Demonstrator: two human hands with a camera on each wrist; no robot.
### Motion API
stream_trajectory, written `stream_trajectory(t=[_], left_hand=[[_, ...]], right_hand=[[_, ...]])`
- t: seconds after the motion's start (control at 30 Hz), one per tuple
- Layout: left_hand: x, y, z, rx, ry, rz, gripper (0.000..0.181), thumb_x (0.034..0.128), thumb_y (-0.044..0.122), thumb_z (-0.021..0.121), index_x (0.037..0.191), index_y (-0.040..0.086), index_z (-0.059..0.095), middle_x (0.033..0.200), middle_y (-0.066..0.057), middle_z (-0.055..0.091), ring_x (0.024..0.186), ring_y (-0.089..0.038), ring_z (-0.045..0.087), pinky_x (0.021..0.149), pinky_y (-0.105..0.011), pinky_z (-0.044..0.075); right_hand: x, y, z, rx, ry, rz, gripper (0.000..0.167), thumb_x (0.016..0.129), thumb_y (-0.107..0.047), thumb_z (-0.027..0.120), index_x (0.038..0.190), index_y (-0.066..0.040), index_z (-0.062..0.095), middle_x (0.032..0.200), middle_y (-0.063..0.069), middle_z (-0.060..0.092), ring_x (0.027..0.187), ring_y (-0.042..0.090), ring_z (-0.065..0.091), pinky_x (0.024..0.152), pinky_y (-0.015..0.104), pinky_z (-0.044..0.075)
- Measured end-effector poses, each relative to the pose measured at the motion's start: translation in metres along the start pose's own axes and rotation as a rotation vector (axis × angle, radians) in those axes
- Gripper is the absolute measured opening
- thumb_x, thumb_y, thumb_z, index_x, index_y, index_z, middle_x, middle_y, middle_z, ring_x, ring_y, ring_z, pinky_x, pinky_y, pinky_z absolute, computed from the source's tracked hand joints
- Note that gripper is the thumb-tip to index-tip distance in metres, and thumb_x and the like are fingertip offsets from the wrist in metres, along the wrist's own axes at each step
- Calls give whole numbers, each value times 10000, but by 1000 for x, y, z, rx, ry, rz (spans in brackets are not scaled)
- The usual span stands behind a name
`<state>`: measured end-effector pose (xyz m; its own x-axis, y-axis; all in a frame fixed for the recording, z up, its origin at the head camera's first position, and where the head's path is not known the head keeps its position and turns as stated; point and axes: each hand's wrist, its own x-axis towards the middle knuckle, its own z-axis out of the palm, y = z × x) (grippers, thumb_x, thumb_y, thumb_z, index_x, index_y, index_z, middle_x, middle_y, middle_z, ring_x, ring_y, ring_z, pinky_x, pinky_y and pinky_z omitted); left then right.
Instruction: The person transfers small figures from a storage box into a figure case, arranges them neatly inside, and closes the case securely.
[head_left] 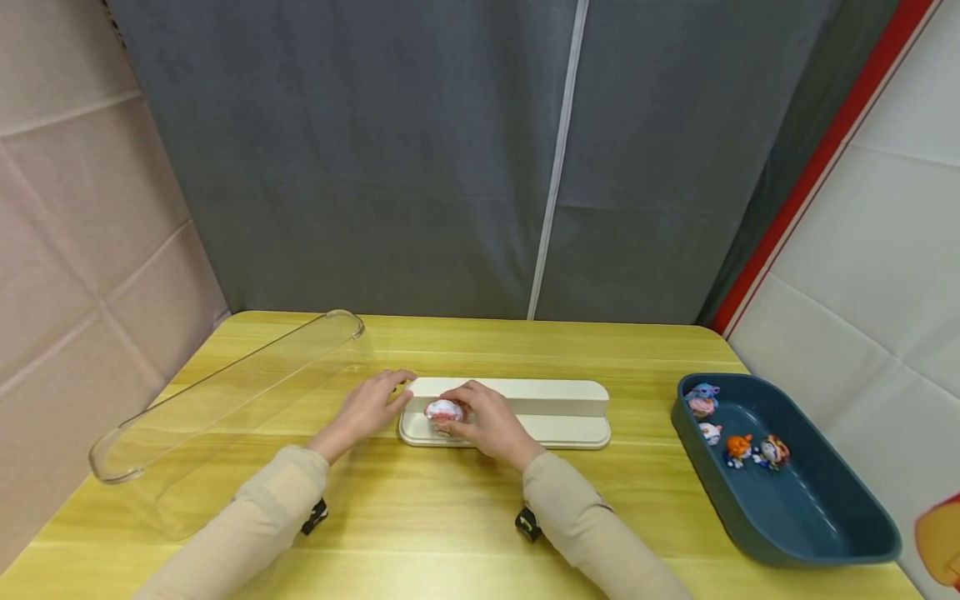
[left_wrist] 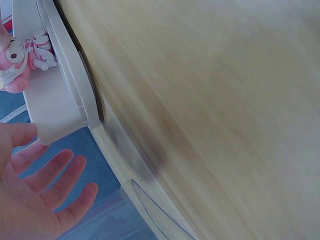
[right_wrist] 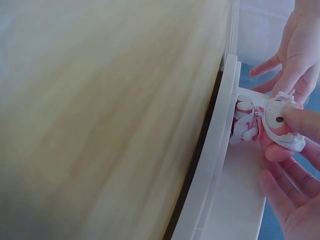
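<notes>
A pink and white figurine [head_left: 446, 412] stands upright near the left end of a cream stepped display base [head_left: 555, 427]. My right hand [head_left: 491, 421] pinches the figurine by its head, with its feet on the lower step, as the right wrist view shows the figurine [right_wrist: 272, 122] from the front. At the base's left end is my left hand [head_left: 369, 410], fingers spread and loosely bent. In the left wrist view, the left hand [left_wrist: 37, 185] has its thumb and forefinger at the base's end corner; whether they press on it I cannot tell.
A long clear plastic cover [head_left: 232, 400] lies slantwise on the left of the wooden table [head_left: 420, 533]. To the right stands a dark blue tray [head_left: 817, 508] with several small figurines [head_left: 738, 447] at its left side. A grey curtain [head_left: 390, 167] hangs behind.
</notes>
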<state>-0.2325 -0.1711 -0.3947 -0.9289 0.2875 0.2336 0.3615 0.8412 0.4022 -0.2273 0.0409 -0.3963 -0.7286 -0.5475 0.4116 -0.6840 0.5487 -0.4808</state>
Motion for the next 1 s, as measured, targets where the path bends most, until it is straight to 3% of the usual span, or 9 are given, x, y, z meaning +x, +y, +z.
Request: stream_trajectory(t=[0.6,1.0], left_hand=[[0,1,0,2,-9,-4,289,891,215,536,1164,121,548,1046,-96,575,881,-254,554,682,-422,451],[0,0,1,-4,-6,3,290,891,209,537,1166,118,547,1095,-101,567,909,-258,552,698,-426,452]], right_hand=[[2,0,2,-26,-18,-1,350,750,-195,716,1068,-90,617,964,-16,576,877,110,516,781,254,422],[-9,7,-21,22,-12,-8,370,760,-202,705,1078,-44,600,974,44,585,874,202,555,745,307,446]])
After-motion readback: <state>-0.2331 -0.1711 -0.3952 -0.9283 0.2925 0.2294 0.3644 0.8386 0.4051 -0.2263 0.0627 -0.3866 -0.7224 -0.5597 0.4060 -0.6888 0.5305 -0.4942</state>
